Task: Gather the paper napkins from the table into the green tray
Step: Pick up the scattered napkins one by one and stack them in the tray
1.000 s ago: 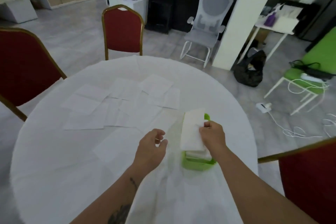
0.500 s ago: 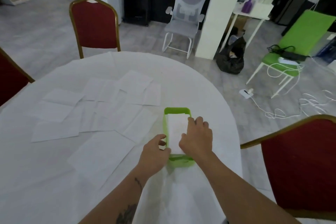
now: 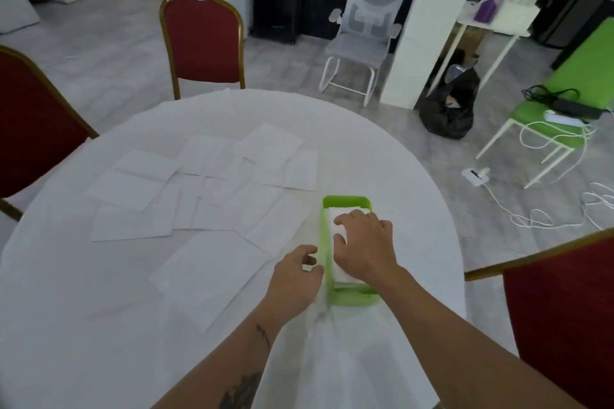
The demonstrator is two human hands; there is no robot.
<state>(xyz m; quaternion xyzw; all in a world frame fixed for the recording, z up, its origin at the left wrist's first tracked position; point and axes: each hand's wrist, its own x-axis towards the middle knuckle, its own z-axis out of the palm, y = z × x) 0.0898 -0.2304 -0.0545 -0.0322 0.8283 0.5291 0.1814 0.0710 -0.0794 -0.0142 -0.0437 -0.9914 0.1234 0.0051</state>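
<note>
A small green tray (image 3: 345, 201) stands on the round white table (image 3: 382, 156), near its right front side. Folded white napkins (image 3: 344, 212) lie stacked inside it. My right hand (image 3: 363, 247) lies flat on top of that stack, fingers spread and pressing down. My left hand (image 3: 295, 274) rests against the tray's left wall with loosely curled fingers, holding nothing that I can see. Several flat white napkins (image 3: 206, 183) lie spread and overlapping across the table's middle and left. One larger napkin (image 3: 206, 272) lies closest to my left hand.
Red chairs stand around the table: one at the far side (image 3: 202, 40), one at the left (image 3: 30, 129), one at the right front (image 3: 561, 319). Beyond are a grey office chair (image 3: 365, 26), a white pillar (image 3: 432, 23), a black bag (image 3: 448, 106) and floor cables (image 3: 545, 216).
My right hand lowered the folded napkin into the tray and now presses it flat. My left hand moved right to the tray's left wall.
</note>
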